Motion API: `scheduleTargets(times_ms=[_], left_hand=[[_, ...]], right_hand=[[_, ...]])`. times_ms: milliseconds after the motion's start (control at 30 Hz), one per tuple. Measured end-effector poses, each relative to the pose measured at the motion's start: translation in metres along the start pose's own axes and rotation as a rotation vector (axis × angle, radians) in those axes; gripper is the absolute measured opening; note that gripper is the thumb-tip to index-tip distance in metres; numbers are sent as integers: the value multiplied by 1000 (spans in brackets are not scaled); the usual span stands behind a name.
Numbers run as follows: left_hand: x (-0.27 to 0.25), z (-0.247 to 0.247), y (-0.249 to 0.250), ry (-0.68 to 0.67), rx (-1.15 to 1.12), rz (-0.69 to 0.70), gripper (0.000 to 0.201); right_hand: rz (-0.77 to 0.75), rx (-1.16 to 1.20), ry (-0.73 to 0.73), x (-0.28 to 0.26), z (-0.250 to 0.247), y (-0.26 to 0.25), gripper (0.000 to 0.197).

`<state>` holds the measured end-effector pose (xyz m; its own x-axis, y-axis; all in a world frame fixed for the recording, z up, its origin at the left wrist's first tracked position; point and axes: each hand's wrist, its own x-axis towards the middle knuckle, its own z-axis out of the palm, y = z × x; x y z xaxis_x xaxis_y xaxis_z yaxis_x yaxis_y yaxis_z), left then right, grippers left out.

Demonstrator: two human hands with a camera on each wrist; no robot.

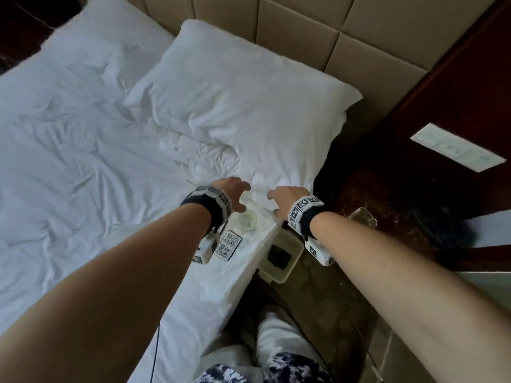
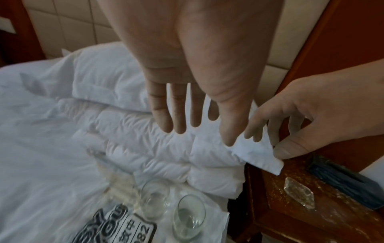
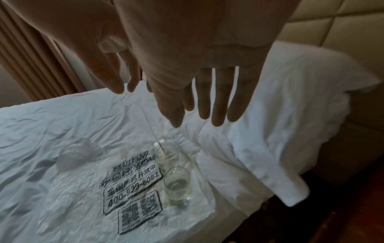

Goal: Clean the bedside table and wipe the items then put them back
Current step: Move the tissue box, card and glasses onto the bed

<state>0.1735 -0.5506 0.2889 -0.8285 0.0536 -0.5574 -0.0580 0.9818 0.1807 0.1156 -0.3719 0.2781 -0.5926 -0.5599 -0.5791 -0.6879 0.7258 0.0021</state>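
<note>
Hands hover over the white bed (image 1: 83, 139): my left hand (image 1: 231, 190) spread, holding nothing; my right hand (image 1: 284, 199) loosely spread, its thumb touching a duvet corner (image 2: 259, 152). Two glasses (image 3: 176, 185) stand on bedding at 6 o'clock below my fingers; dusty desk (image 1: 387, 194) at 3 o'clock

1. The left hand (image 1: 233, 192) hovers with spread fingers just above the glass (image 1: 247, 220) on the bed (image 1: 69, 147).
2. The right hand (image 1: 284, 201) hovers right of the glass.
3. A printed card (image 1: 228, 245) lies just near of the glass.
</note>
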Motion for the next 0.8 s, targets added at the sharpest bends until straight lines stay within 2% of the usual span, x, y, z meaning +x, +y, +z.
scheduleTargets(times_ms=[233, 467, 633, 800], left_hand=[[-29, -56, 64, 93, 110, 95, 67], [-34, -104, 161, 178, 227, 246, 67], [-19, -118, 243, 173, 295, 344, 68], [12, -114, 335, 138, 353, 412, 72]], right_hand=[[165, 50, 128, -86, -36, 36, 37], [293, 127, 226, -167, -52, 99, 38], [363, 153, 258, -219, -36, 161, 47], [436, 227, 249, -265, 9, 236, 48]])
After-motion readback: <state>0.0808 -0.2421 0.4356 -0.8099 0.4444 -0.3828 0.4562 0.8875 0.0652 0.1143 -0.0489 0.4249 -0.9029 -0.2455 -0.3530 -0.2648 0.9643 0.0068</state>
